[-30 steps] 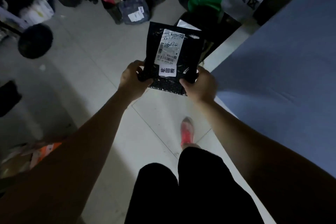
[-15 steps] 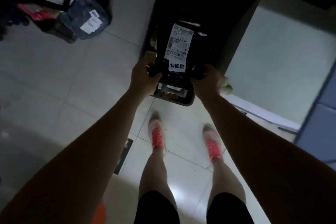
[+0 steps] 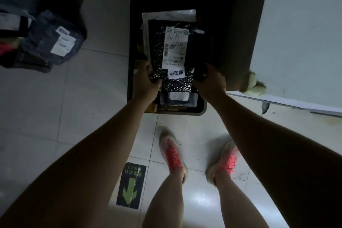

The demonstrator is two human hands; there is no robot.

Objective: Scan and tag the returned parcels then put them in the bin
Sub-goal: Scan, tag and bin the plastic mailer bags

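Observation:
A black plastic parcel (image 3: 159, 50) with a white shipping label and a blue-lettered white tag hangs over the open black bin (image 3: 200, 110) on the floor. My left hand (image 3: 145, 82) grips its lower left corner. My right hand (image 3: 211, 83) grips its lower right corner. Inside the bin lie other parcels, one clear-wrapped (image 3: 168, 14) behind the held one, another (image 3: 178, 98) below it. The bin's far part is lost in shadow.
A heap of grey and black parcels (image 3: 55, 40) sits on the tiled floor at the left. A pale table top (image 3: 303, 33) fills the right, with a cloth (image 3: 253, 84) at its corner. A green arrow sticker (image 3: 130, 187) lies by my feet.
I have stepped up to the bin. The parcel, held in both hands throughout, has come down from chest height to just above the parcels inside the bin.

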